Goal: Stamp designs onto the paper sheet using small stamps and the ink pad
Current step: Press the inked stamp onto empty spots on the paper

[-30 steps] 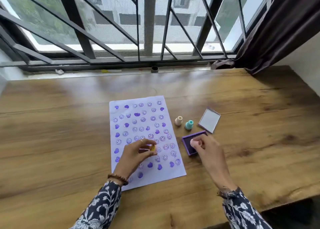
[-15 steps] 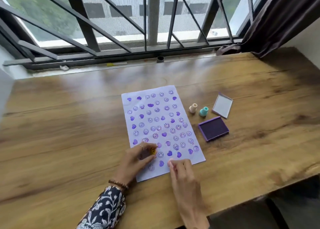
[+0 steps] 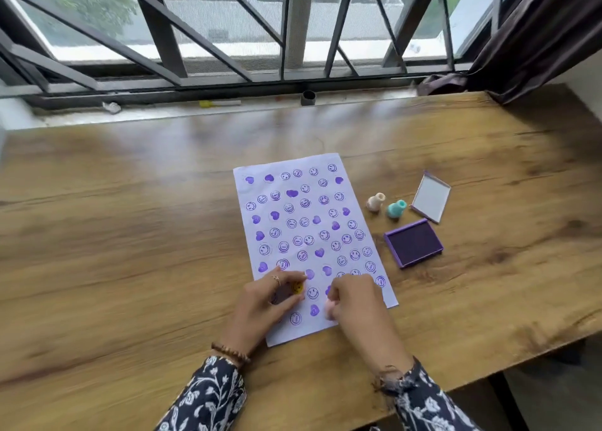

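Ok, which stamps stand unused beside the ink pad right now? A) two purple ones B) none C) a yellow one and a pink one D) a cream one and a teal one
D: the cream stamp and teal stamp stand upright on the table just behind the open ink pad, right of the paper sheet.

A home room: wooden desk point(image 3: 130, 235) beneath a barred window point(image 3: 228, 39) with dark curtain point(image 3: 537, 33).

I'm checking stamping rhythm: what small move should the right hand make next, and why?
Probably press the pink stamp straight down. The right hand holds it low over a bare patch near the paper sheet's bottom edge, beside a printed heart.
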`<state>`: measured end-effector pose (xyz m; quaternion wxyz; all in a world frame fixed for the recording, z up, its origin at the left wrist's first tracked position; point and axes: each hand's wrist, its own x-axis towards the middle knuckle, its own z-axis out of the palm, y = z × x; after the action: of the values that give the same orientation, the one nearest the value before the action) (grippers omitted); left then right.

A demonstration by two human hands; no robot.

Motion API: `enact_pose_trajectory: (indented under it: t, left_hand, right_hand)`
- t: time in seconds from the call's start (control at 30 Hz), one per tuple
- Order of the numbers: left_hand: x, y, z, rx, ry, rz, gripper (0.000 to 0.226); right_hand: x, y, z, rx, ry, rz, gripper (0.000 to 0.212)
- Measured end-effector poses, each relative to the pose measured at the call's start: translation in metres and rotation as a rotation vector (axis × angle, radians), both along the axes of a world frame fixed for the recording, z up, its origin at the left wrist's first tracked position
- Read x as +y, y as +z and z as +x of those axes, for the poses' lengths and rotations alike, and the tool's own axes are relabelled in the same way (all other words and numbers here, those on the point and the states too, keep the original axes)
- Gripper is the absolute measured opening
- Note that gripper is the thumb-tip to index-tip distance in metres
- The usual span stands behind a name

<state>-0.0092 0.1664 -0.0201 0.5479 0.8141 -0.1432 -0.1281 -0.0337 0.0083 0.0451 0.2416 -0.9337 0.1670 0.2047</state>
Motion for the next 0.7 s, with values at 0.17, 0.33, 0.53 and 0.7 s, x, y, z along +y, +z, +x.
enact_pose_trajectory:
  t: [0.17, 0.33, 0.53, 0.7]
  left_hand:
    - [0.001, 0.001, 0.000, -0.003, -0.001, -0.027, 0.028]
    - [0.001, 0.007, 0.001, 0.075, -0.011, -0.042, 0.028]
    - [-0.001, 0.021, 0.003, 0.246, 0.051, -0.164, 0.025]
    - [-0.016, 0.039, -0.001, 0.387, 0.281, -0.383, 0.020]
  right_hand:
    - [0.006, -0.002, -0.001, -0.037, 0.180, -0.108, 0.013]
    - [-0.001, -0.004, -0.001, -0.039, 0.133, -0.070, 0.016]
    - [-0.043, 0.007, -0.006, -0.114, -0.338, 0.608, 0.008]
    - [-0.064, 0.013, -0.019, -0.136, -0.577, 1.028, 0.009]
